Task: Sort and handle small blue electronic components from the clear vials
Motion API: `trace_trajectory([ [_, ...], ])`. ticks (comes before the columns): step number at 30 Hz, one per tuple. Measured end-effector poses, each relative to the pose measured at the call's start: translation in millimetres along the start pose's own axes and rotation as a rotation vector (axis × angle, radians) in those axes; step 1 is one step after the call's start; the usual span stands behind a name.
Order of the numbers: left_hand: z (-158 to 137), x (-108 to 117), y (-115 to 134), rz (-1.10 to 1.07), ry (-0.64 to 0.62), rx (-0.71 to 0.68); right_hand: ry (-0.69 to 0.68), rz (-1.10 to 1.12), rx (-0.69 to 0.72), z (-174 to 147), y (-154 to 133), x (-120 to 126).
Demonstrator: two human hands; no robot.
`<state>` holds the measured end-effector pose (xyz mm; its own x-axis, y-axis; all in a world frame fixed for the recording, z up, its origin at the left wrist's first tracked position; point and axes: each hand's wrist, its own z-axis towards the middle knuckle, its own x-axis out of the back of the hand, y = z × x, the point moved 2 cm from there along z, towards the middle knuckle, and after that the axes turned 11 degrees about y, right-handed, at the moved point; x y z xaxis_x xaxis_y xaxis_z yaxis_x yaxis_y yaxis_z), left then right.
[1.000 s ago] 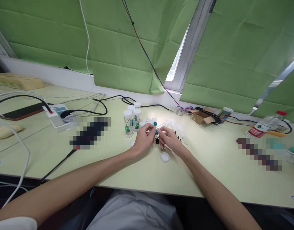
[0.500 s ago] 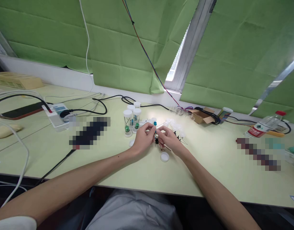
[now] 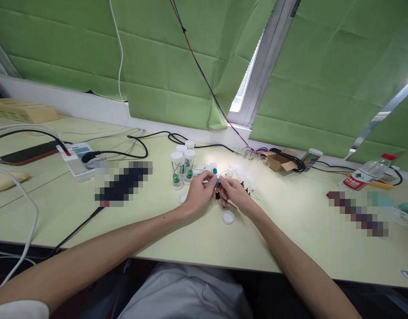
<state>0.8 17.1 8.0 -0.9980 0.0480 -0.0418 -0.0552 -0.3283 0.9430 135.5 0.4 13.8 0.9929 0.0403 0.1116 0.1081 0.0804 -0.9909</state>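
My left hand (image 3: 200, 190) and my right hand (image 3: 236, 193) meet above the table, fingertips pinched together around a small shiny blue piece (image 3: 218, 182). Its exact kind is too small to make out. Just beyond the fingertips shows a blue ball-like part (image 3: 215, 171); whether it joins the held piece I cannot tell. A small black part (image 3: 217, 195) shows below, between the hands. Near my right hand lie a round white lid (image 3: 228, 217) and several white caps (image 3: 238, 170). Left of my left hand stand several clear tubes (image 3: 177, 170) with white lids, green balls inside two.
A white power strip (image 3: 75, 161) with cables sits at the left, near a dark phone-like slab (image 3: 27, 153). Behind are an open cardboard box (image 3: 278, 161) and a black cable. A red-capped bottle (image 3: 366, 173) stands at the right. Two objects are blurred by pixels.
More of the blue piece shows between my fingertips, which have shifted slightly. My hands stay in nearly the same place.
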Motion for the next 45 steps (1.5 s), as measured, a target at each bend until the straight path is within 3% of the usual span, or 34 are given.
trace_trajectory([
  [45, -0.1, 1.0, 4.3, 0.037, 0.008, 0.003, -0.022, -0.050, 0.010, -0.2, 3.3, 1.1],
])
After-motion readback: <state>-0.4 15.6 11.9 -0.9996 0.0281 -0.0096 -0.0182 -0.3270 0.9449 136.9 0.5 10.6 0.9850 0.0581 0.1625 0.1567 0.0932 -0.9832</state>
